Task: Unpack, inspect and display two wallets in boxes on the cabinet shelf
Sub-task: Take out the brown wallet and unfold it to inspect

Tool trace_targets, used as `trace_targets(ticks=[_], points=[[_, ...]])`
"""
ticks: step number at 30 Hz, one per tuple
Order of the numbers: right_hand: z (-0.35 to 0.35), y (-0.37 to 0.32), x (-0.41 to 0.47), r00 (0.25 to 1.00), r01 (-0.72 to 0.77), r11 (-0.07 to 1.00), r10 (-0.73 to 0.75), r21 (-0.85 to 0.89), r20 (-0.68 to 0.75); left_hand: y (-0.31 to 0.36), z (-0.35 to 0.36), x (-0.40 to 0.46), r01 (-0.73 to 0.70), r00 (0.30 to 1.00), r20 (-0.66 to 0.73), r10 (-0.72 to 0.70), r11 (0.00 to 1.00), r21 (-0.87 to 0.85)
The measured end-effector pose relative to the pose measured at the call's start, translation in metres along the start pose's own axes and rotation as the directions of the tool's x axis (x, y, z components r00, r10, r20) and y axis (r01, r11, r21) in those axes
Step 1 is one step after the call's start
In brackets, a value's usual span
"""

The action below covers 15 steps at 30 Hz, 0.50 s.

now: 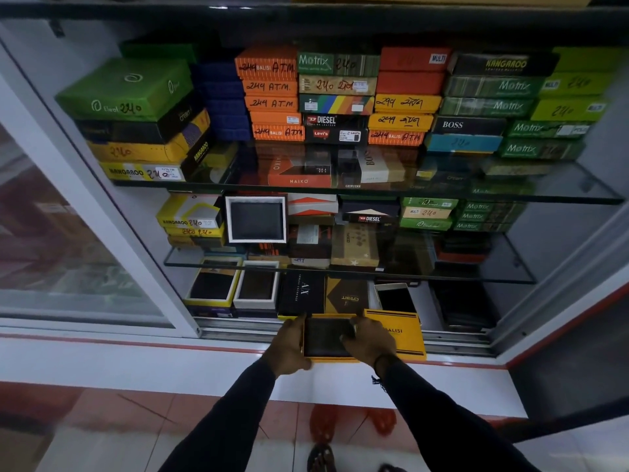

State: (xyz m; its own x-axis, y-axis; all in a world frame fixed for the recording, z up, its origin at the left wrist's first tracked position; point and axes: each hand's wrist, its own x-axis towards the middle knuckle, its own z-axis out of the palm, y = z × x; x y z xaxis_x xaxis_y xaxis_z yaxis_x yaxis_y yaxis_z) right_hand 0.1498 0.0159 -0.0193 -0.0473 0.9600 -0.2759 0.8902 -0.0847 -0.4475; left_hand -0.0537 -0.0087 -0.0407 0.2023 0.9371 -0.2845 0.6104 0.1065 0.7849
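A dark wallet [326, 337] lies in an open yellow box [332, 358] at the front edge of the bottom cabinet shelf. My left hand [288, 345] grips the box's left side. On the wallet's right edge rests my right hand [369, 340], fingers pressing on it. The box's yellow lid [403, 335], marked BALISI, lies just right of my right hand. Two other open boxes with dark wallets [212, 287] [257, 285] stand displayed at the left of the same shelf.
Glass shelves [442, 195] above carry stacks of coloured wallet boxes. An open white-framed box with a wallet [256, 219] stands on the middle shelf. A sliding glass door [68, 233] is at the left. The white ledge [204, 366] runs below the cabinet.
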Motion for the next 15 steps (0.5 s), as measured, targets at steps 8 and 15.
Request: trace_targets(ticks=[8, 15], points=[[-0.001, -0.004, 0.020, 0.992, -0.109, 0.976, 0.093, 0.190, 0.090, -0.003, 0.005, 0.007, -0.027, 0.999, -0.023, 0.028, 0.999, 0.023], [-0.014, -0.010, 0.028, 0.995, -0.100, 0.783, 0.097, 0.613, 0.039, -0.006, -0.004, 0.008, -0.026, 0.999, 0.025, 0.034, 0.965, -0.260]])
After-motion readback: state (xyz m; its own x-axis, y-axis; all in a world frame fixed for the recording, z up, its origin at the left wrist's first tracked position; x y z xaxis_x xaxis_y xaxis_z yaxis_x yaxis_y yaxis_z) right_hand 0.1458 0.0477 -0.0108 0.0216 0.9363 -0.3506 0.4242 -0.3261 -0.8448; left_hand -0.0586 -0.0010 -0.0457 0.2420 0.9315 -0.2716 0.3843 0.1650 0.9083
